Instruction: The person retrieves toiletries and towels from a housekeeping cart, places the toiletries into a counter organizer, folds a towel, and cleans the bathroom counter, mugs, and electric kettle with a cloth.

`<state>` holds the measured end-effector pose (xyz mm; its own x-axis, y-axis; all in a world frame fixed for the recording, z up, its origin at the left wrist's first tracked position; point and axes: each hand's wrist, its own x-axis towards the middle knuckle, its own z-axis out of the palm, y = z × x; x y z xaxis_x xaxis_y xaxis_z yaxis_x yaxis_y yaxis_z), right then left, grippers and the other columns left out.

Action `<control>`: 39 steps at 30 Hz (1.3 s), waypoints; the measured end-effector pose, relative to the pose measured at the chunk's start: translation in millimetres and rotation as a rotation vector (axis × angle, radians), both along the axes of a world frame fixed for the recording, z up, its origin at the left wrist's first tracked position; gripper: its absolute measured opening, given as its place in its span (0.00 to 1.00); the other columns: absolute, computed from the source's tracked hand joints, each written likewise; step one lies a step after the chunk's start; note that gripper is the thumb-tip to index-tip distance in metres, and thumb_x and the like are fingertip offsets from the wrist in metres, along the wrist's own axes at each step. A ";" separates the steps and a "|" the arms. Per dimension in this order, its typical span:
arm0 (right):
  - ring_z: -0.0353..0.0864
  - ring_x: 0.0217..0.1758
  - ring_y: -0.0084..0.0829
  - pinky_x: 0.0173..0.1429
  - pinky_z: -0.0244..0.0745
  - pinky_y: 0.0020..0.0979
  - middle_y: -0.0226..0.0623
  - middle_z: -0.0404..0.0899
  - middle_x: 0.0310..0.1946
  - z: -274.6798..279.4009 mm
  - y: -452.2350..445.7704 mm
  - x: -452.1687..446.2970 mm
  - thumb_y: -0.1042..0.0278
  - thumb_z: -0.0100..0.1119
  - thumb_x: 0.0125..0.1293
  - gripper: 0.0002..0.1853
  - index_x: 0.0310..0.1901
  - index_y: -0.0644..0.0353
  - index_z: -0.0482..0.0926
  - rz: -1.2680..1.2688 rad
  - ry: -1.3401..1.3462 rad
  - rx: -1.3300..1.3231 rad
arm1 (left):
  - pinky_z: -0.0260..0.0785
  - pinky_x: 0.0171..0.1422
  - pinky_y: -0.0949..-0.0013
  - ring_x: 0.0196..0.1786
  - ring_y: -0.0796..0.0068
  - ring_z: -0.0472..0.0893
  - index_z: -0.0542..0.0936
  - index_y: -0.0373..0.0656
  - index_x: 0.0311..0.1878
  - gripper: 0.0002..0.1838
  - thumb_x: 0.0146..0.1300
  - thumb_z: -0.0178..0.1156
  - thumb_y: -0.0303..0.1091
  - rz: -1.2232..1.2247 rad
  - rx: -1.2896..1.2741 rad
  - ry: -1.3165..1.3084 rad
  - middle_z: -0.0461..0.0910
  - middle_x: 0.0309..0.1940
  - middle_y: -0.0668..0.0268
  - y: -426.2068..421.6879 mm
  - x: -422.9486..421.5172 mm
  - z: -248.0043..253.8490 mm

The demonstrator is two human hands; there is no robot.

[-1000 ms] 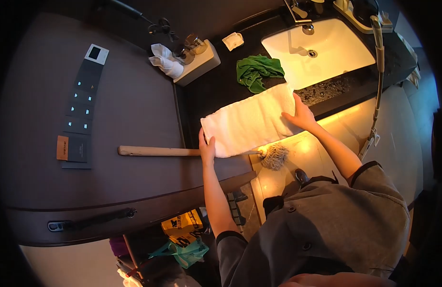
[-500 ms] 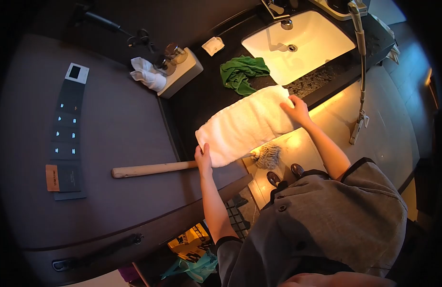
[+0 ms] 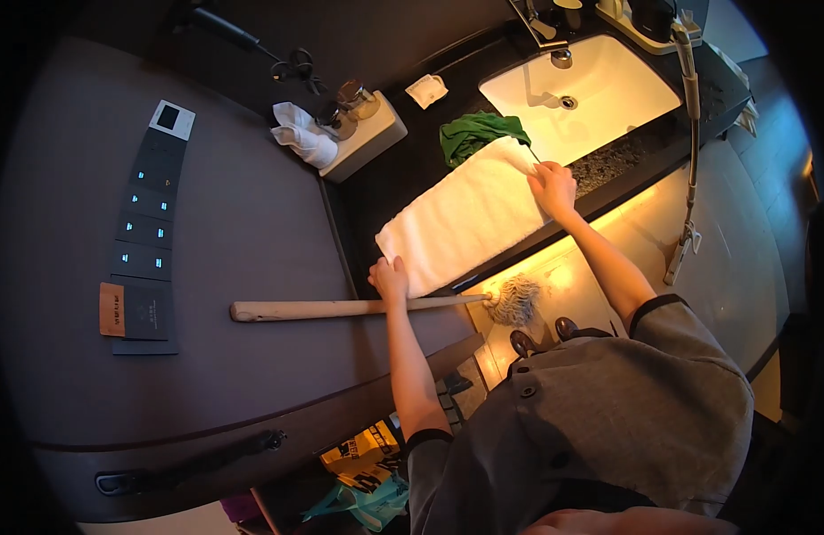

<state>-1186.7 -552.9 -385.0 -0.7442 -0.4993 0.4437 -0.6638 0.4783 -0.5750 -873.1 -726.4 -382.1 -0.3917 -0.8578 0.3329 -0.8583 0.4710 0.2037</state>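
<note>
A folded white towel is stretched lengthwise between my hands at the dark counter's front edge. My left hand pinches its near left corner, with the wooden mop handle just below the wrist. At the other end, my right hand is closed on the towel's right edge. A crumpled green cloth lies right behind the towel, partly covered by it. The white sink is set into the counter to the right.
A white tray with glass jars and rolled white cloths stands at the counter's left. Behind the green cloth is a small white packet. A mop head hangs by my shoes. A metal pole stands upright at right.
Both hands have moved the towel farther over the counter, and it now covers part of the green cloth. More of the mop handle shows. The camera view has shifted slightly.
</note>
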 end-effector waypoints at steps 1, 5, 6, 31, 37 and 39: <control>0.70 0.40 0.39 0.42 0.64 0.40 0.35 0.72 0.34 -2.5 1.9 3.3 0.59 0.59 0.49 0.13 0.37 0.53 0.77 -0.038 0.130 -0.070 | 0.65 0.39 0.56 0.33 0.49 0.73 0.73 0.35 0.33 0.14 0.54 0.55 0.39 0.019 -0.046 0.048 0.75 0.30 0.50 6.6 -2.0 -0.8; 0.69 0.41 0.39 0.44 0.60 0.39 0.39 0.72 0.36 1.9 -0.2 6.0 0.58 0.60 0.48 0.22 0.44 0.58 0.72 -0.031 0.087 0.160 | 0.65 0.40 0.56 0.36 0.48 0.74 0.73 0.35 0.36 0.14 0.55 0.55 0.38 0.042 0.022 0.326 0.75 0.32 0.49 18.7 -3.6 -9.0; 0.69 0.41 0.40 0.43 0.61 0.39 0.40 0.72 0.35 5.7 -0.3 2.2 0.56 0.60 0.48 0.23 0.44 0.59 0.71 -0.023 0.053 0.192 | 0.65 0.40 0.56 0.36 0.48 0.74 0.72 0.35 0.37 0.14 0.55 0.55 0.37 0.042 0.097 0.419 0.75 0.32 0.49 19.2 -5.0 -7.7; 0.75 0.38 0.50 0.42 0.69 0.41 0.54 0.76 0.31 23.4 -25.8 -26.9 0.53 0.49 0.57 0.20 0.37 0.66 0.75 0.049 -0.350 -0.104 | 0.65 0.34 0.58 0.30 0.49 0.75 0.73 0.33 0.31 0.19 0.61 0.49 0.44 0.108 0.237 0.694 0.76 0.24 0.50 4.6 3.1 -3.5; 0.75 0.29 0.50 0.33 0.68 0.43 0.51 0.75 0.23 6.4 8.0 -21.0 0.56 0.46 0.60 0.17 0.36 0.64 0.71 0.039 -0.289 0.057 | 0.65 0.36 0.52 0.32 0.44 0.75 0.70 0.34 0.29 0.18 0.62 0.45 0.43 0.134 0.231 0.287 0.75 0.26 0.45 29.0 4.5 -2.9; 0.75 0.28 0.51 0.32 0.68 0.44 0.51 0.75 0.23 0.0 8.2 -21.4 0.56 0.45 0.61 0.16 0.36 0.63 0.70 0.041 -0.195 0.117 | 0.65 0.37 0.48 0.34 0.42 0.74 0.67 0.35 0.31 0.17 0.62 0.44 0.43 0.161 0.266 0.196 0.74 0.26 0.43 32.1 1.0 -2.6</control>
